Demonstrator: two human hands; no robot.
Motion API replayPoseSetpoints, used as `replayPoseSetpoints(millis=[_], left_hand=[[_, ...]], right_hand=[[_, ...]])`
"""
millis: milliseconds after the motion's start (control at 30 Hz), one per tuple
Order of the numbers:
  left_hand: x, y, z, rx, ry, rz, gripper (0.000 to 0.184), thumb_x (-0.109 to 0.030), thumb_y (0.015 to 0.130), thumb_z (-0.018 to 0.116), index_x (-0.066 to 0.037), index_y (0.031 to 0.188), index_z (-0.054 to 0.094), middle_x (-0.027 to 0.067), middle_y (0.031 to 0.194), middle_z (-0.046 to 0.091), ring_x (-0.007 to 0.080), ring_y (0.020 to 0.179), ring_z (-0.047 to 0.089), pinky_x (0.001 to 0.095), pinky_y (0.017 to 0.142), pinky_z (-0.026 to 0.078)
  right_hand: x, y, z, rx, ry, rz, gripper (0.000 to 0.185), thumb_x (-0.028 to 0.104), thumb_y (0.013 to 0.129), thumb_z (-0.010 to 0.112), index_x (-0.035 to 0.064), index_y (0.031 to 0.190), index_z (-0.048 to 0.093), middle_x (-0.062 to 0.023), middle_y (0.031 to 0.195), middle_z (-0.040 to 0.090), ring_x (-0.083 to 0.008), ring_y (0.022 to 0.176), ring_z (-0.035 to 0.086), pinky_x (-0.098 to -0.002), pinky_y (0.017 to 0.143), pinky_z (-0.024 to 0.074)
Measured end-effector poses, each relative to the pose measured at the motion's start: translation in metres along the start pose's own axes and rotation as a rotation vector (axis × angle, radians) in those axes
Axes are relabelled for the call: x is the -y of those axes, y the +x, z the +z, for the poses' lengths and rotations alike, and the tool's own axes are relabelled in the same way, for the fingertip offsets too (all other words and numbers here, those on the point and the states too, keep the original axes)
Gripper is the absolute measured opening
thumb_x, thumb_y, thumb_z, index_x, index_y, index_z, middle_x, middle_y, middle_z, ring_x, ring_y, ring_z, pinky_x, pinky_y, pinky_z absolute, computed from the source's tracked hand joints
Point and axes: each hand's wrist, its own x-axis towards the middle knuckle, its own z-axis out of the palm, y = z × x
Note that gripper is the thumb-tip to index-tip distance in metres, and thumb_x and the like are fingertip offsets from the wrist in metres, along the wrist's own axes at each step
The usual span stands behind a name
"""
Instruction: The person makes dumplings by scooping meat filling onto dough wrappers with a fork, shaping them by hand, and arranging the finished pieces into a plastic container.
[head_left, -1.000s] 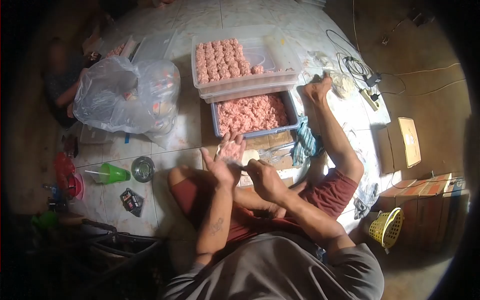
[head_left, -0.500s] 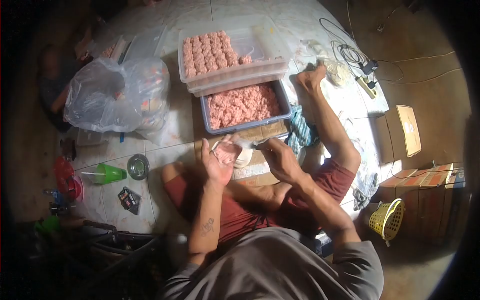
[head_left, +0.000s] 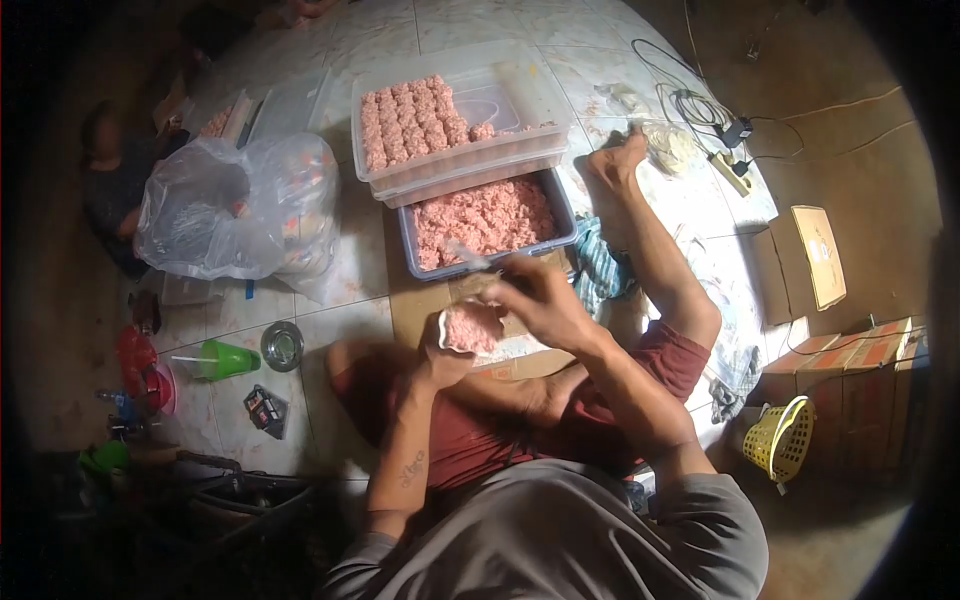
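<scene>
My left hand [head_left: 441, 358] is wrapped round a thin white wrapper filled with pink minced meat [head_left: 471, 328]. Just above and to its right, my right hand [head_left: 540, 300] is closed on the handle of a metal spreader [head_left: 468, 254], whose blade points left over the near edge of the blue tub [head_left: 490, 266]. Loose minced meat [head_left: 485, 222] fills that tub. Behind it, rows of meat pieces [head_left: 412, 122] sit in the left part of a clear plastic box [head_left: 545, 130], stacked on another box.
A large clear plastic bag [head_left: 205, 225], a green cup [head_left: 228, 360] and a glass ashtray [head_left: 282, 345] are on the left. Another person [head_left: 115, 185] sits at far left. Cables [head_left: 690, 105], cartons [head_left: 835, 385] and a yellow basket [head_left: 778, 440] are on the right.
My left hand has gone from spread open to closed round the filled wrapper. My right hand, still holding the spreader, has moved up and slightly left, away from the meat in my palm.
</scene>
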Motion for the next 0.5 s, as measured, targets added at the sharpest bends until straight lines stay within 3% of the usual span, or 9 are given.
replayPoseSetpoints(millis=[67,133,200,267,333,367,400,467,500], left_hand=[[-0.033,0.012,-0.008,-0.235,0.033,-0.154,0.047,-0.004,0.075,0.082,0.000,0.118,0.065,0.0142,0.105,0.075,0.0248,0.100,0.072,0.0359,0.091,0.056],[-0.012,0.006,-0.002,-0.408,0.056,-0.085,0.029,-0.004,0.081,0.079,-0.001,0.107,0.066,0.0117,0.108,0.073,0.0234,0.103,0.070,0.0380,0.092,0.055],[0.017,0.003,0.008,-0.499,-0.084,-0.222,0.031,-0.005,0.080,0.083,-0.001,0.105,0.065,0.0089,0.099,0.072,0.0202,0.094,0.070,0.0351,0.086,0.056],[0.015,0.010,0.011,-0.569,-0.300,-0.294,0.033,-0.007,0.079,0.087,-0.002,0.103,0.064,0.0057,0.090,0.071,0.0165,0.084,0.068,0.0323,0.080,0.056],[0.006,0.015,0.010,-0.291,-0.081,-0.171,0.037,-0.016,0.079,0.090,-0.003,0.100,0.063,0.0046,0.084,0.068,0.0165,0.077,0.065,0.0326,0.076,0.054],[0.002,0.015,0.006,-0.165,-0.046,-0.335,0.039,-0.012,0.073,0.086,-0.005,0.103,0.062,0.0126,0.090,0.069,0.0277,0.082,0.068,0.0398,0.075,0.053],[-0.001,0.016,0.007,-0.164,-0.048,-0.333,0.039,-0.012,0.073,0.086,-0.005,0.103,0.062,0.0126,0.090,0.069,0.0277,0.082,0.068,0.0398,0.075,0.053],[-0.007,0.018,0.008,-0.311,0.129,-0.323,0.045,-0.026,0.073,0.095,-0.005,0.097,0.062,0.0055,0.086,0.067,0.0138,0.078,0.061,0.0313,0.073,0.053],[-0.020,0.023,0.002,-0.324,0.132,-0.327,0.047,-0.026,0.071,0.096,-0.005,0.097,0.062,0.0046,0.087,0.067,0.0124,0.078,0.060,0.0309,0.072,0.052]], right_hand=[[-0.016,-0.008,-0.006,-0.162,-0.078,-0.061,0.032,0.025,0.105,0.060,-0.0052,0.116,0.065,-0.0017,0.088,0.062,-0.0091,0.083,0.056,-0.0266,0.073,0.0467],[-0.045,-0.024,-0.006,-0.135,-0.032,0.086,0.028,0.023,0.106,0.058,-0.0022,0.113,0.067,0.0012,0.080,0.055,-0.0066,0.075,0.051,-0.0228,0.067,0.0408],[-0.079,-0.040,0.005,-0.069,0.289,0.167,0.022,0.020,0.107,0.056,0.0016,0.110,0.067,0.0037,0.077,0.051,-0.0051,0.071,0.047,-0.0230,0.062,0.0360],[-0.084,-0.043,0.011,-0.099,0.347,0.206,0.021,0.018,0.106,0.056,0.0019,0.108,0.068,-0.0004,0.078,0.052,-0.0104,0.070,0.050,-0.0278,0.061,0.0398],[-0.071,-0.039,0.011,-0.072,-0.310,-0.199,0.019,0.012,0.102,0.058,0.0017,0.114,0.068,-0.0120,0.088,0.061,-0.0289,0.076,0.060,-0.0390,0.069,0.0481],[-0.056,-0.037,0.002,-0.011,-0.524,-0.187,0.020,0.007,0.099,0.058,0.0018,0.114,0.069,-0.0199,0.096,0.061,-0.0405,0.084,0.061,-0.0422,0.075,0.0504],[-0.050,-0.035,-0.005,-0.013,-0.526,-0.187,0.020,0.007,0.099,0.058,0.0018,0.114,0.069,-0.0199,0.096,0.061,-0.0405,0.084,0.061,-0.0422,0.075,0.0504],[-0.044,-0.031,-0.018,-0.059,-0.598,-0.189,0.020,0.005,0.097,0.057,0.0024,0.113,0.069,-0.0223,0.099,0.062,-0.0452,0.092,0.061,-0.0438,0.079,0.0509],[-0.052,-0.030,-0.022,-0.110,-0.608,-0.225,0.021,0.007,0.100,0.054,0.0012,0.114,0.069,-0.0156,0.095,0.063,-0.0358,0.085,0.063,-0.0406,0.076,0.0503]])
